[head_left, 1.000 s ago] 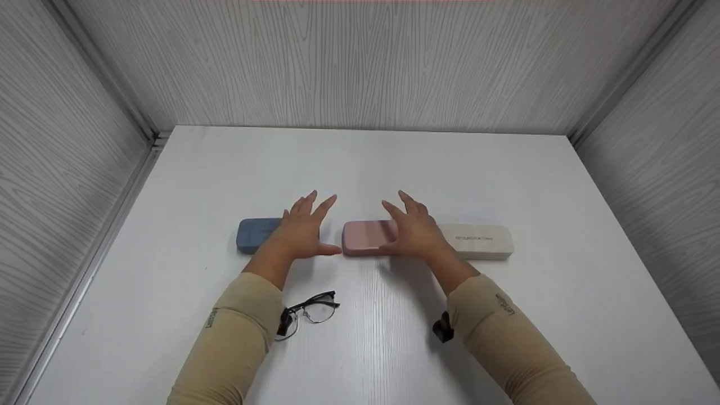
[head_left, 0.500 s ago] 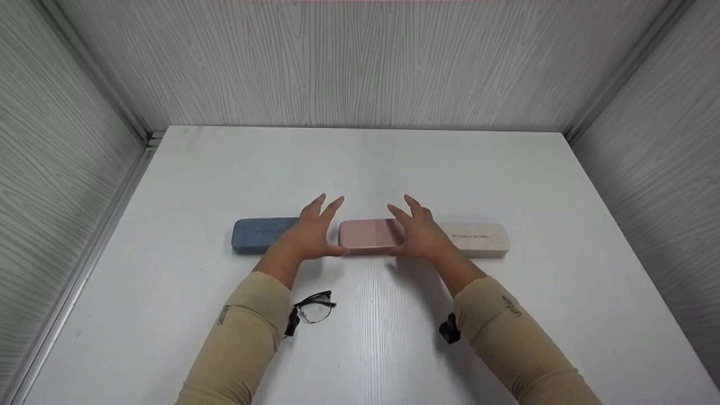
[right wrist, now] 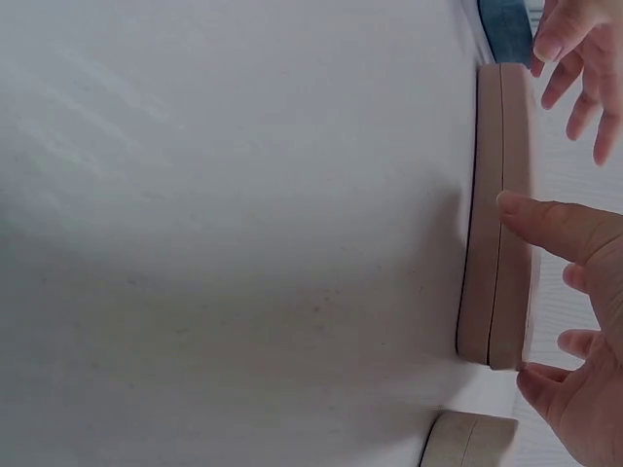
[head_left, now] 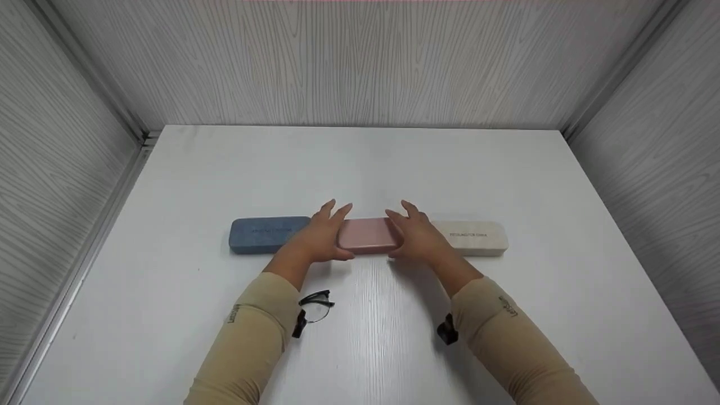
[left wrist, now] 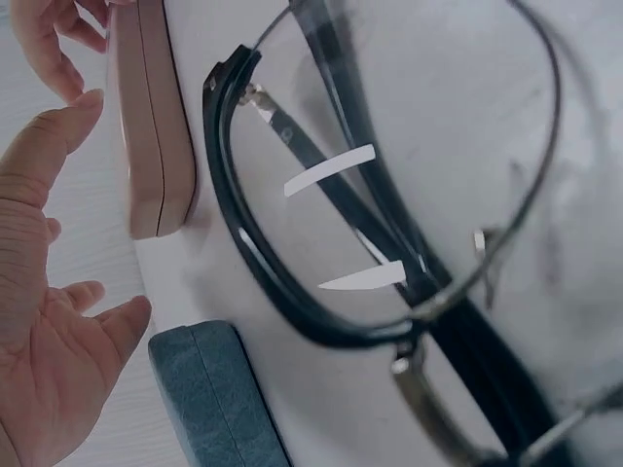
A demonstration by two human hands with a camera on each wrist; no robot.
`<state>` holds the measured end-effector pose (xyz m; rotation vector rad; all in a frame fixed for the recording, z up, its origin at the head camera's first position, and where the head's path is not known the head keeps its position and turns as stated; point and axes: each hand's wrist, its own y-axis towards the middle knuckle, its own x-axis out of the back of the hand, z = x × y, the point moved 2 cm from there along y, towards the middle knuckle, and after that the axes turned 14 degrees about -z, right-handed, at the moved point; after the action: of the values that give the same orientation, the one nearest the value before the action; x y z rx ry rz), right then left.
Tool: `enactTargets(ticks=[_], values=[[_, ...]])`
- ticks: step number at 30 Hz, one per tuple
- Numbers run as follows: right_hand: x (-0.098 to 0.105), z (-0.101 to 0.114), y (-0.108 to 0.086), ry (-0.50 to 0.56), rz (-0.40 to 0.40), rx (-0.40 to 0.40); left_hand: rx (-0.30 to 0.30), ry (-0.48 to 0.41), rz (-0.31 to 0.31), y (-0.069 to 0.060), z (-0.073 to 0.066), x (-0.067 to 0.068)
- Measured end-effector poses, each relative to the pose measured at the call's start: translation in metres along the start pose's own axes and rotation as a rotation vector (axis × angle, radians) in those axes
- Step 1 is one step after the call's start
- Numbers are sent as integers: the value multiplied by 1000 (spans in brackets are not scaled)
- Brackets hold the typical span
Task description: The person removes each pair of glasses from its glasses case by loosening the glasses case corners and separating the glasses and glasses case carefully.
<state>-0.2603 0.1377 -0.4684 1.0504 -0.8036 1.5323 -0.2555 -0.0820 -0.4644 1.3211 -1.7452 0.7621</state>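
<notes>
The pink case [head_left: 368,235] lies shut on the counter [head_left: 360,349], between the blue case [head_left: 264,233] and the beige case [head_left: 475,237]. The left hand [head_left: 320,233] and right hand [head_left: 419,236] frame its two ends, fingers spread and gripping nothing; the right thumb overlaps its front seam, though contact is unclear. Even, light pressure at both ends should suit it best, with both neighbours left undisturbed and the left forearm clear of the glasses [head_left: 316,309].
</notes>
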Motion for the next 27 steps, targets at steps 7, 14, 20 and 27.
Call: enactTargets(ticks=[7,14,20,27], values=[[-4,1,3,-87,17,20,-33,12,22,1,-4,-8],[-3,2,4,-132,3,64,-47,62,36,4,-8,-12],[-1,2,4,-134,9,81,-50,107,52,7,-8,-17],[-1,5,5,-167,20,54,-83,129,28,9,-8,-18]])
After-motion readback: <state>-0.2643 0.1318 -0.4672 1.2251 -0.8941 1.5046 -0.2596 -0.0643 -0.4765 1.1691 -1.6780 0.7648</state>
